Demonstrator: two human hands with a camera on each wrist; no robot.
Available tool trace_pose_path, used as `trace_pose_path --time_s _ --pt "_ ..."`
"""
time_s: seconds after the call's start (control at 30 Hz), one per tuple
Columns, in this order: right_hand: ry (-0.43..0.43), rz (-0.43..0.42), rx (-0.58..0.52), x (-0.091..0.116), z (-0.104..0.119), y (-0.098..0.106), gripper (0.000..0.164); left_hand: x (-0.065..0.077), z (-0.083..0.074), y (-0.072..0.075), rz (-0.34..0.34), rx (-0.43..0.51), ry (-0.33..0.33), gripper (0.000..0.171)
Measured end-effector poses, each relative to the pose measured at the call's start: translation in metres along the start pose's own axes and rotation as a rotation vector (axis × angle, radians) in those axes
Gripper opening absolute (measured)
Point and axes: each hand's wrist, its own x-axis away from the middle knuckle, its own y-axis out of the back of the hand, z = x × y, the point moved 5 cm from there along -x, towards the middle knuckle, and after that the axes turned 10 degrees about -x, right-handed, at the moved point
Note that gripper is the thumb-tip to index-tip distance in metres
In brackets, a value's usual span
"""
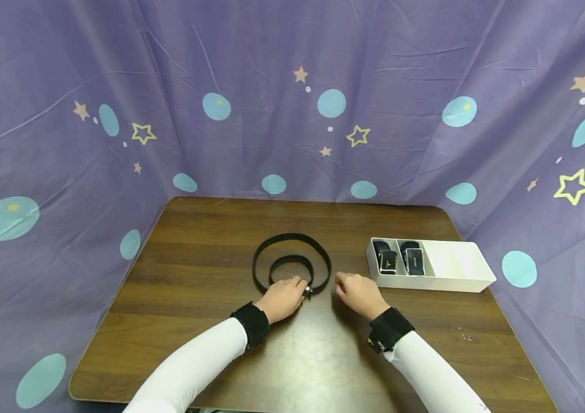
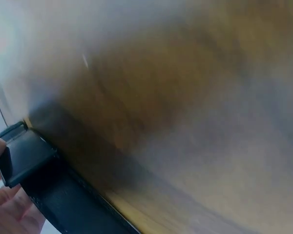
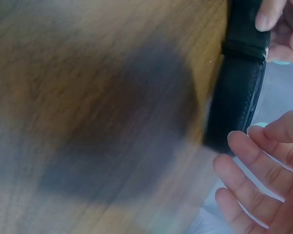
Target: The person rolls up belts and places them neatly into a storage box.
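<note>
A black belt (image 1: 318, 246) stands on edge on the table, one large loop with a smaller one inside. My left hand (image 1: 283, 297) pinches it at the near side of the loops, beside the metal-looking buckle (image 1: 307, 291). In the left wrist view the thumb lies against a dark plate (image 2: 28, 153) on the belt, and the other fingers are behind the strap. To the right of the loops is my right hand (image 1: 360, 293), holding nothing. Its spread, slightly bent fingers (image 3: 254, 168) show in the right wrist view, close to the belt's end (image 3: 229, 117).
A long white divided box (image 1: 452, 281) stands at the right on the wooden table (image 1: 209, 229). Two of its compartments hold rolled black belts with buckles, one at the left end (image 1: 388, 261) and one beside it (image 1: 414, 262). Purple patterned cloth (image 1: 271, 143) surrounds the table.
</note>
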Motion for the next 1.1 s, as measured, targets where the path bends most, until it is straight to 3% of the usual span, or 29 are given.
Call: trace_pose_path --time_s 0.2,0.43,0.53,0.7,0.8,0.97,1.1 --pt "0.007 -0.006 -0.002 -0.002 0.004 0.004 0.012 0.004 -0.018 0.007 0.008 -0.008 -0.15 0.025" --pt "0.004 -0.003 0.001 -0.004 0.006 0.003 0.014 0.005 -0.011 0.011 0.063 0.065 -0.216 0.032" --pt "0.013 -0.01 0.0 -0.004 0.008 0.003 0.016 0.003 -0.001 0.013 0.082 0.158 -0.198 0.037" --pt "0.064 -0.02 -0.011 -0.005 0.014 0.005 0.019 -0.002 0.023 0.024 0.058 0.296 -0.082 0.034" --pt "0.163 -0.002 -0.033 -0.004 0.017 0.004 0.015 0.0 0.033 0.029 0.028 0.277 -0.051 0.024" --pt "0.397 0.041 -0.072 0.005 0.022 0.0 0.011 0.01 0.043 0.023 0.024 0.224 -0.073 0.013" --pt "0.452 0.057 -0.076 0.01 0.025 -0.009 0.018 0.015 0.045 0.018 0.024 0.203 -0.096 0.009"
